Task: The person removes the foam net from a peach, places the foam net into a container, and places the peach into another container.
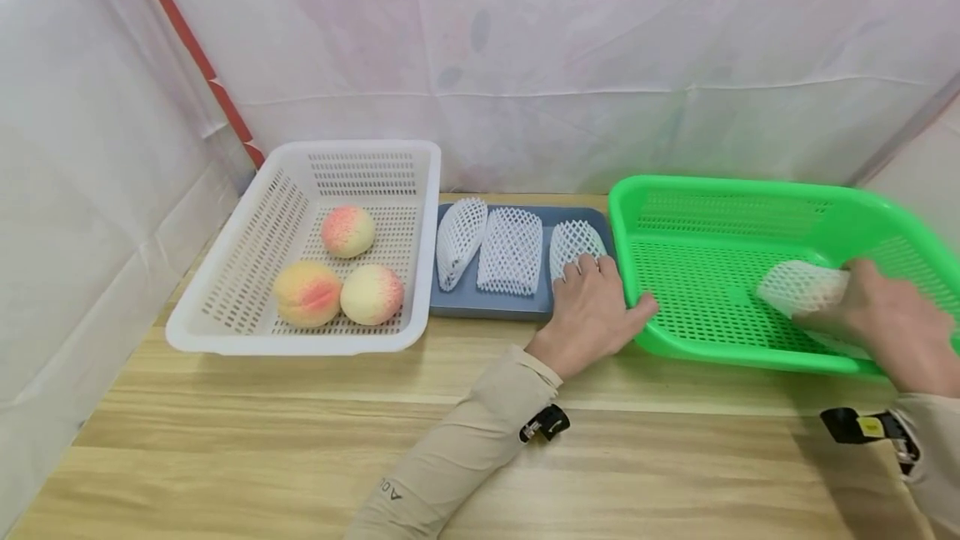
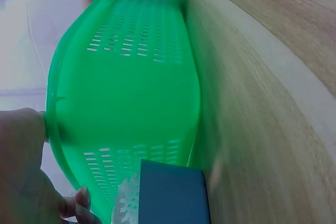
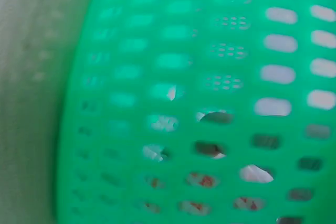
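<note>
My right hand (image 1: 885, 315), blurred, grips a white foam-netted peach (image 1: 801, 287) low inside the green basket (image 1: 690, 350). The right wrist view looks through the basket wall (image 3: 79, 129); reddish, netted patches show through its holes. My left hand (image 1: 588, 315) lies at the basket's left rim, with its thumb across the rim. Its fingertips touch or hover over a flat white foam net (image 1: 576, 242) in the grey-blue tray (image 1: 495, 304); contact is unclear. Two more foam nets lie there, a folded one (image 1: 461, 242) and a flat one (image 1: 511, 252).
A white basket (image 1: 300, 343) on the left holds three peaches, one at the back (image 1: 348, 232) and two in front (image 1: 307, 293). The tray stands between both baskets on the wooden table (image 1: 300, 440). Pale sheeting (image 1: 525, 48) hangs behind.
</note>
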A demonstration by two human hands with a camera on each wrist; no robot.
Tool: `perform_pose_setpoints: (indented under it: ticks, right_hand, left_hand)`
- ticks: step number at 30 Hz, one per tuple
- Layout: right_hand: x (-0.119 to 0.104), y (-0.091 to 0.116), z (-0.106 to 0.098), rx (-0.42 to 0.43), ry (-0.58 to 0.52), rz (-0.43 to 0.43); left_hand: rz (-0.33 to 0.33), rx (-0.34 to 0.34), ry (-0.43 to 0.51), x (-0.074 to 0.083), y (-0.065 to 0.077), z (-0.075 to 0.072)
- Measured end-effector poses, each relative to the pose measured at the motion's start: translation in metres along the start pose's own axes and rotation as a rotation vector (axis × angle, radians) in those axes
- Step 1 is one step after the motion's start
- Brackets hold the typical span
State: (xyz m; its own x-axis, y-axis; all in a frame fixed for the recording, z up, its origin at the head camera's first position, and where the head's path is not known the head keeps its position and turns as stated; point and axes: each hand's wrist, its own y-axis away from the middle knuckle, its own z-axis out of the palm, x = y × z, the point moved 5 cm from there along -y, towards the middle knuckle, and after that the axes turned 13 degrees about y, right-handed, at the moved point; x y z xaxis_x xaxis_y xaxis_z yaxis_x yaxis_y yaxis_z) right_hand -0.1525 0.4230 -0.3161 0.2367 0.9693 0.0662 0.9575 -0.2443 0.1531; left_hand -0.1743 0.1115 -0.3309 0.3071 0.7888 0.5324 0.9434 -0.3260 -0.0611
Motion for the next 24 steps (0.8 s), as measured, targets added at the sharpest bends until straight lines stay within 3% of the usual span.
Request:
perform_pose_setpoints:
  ticks: [9, 17, 20, 24]
  right_hand:
    - [-0.017, 0.001, -0.02, 0.147, 0.019, -0.008]
    - [-0.069, 0.025, -0.057, 0.322, -0.001, -0.117]
    - [-0.088, 0.033, -0.066, 0.353, -0.024, -0.141]
    - [-0.107, 0.044, -0.072, 0.373, -0.058, -0.178]
  left_hand:
    - [0.039, 0.005, -0.012, 0.0, 0.004, -0.003]
    - [0.05, -0.008, 0.054, -0.012, 0.008, -0.022]
    - [0.042, 0.0, 0.084, -0.022, 0.011, -0.032]
    - [0.082, -0.012, 0.072, -0.031, 0.018, -0.043]
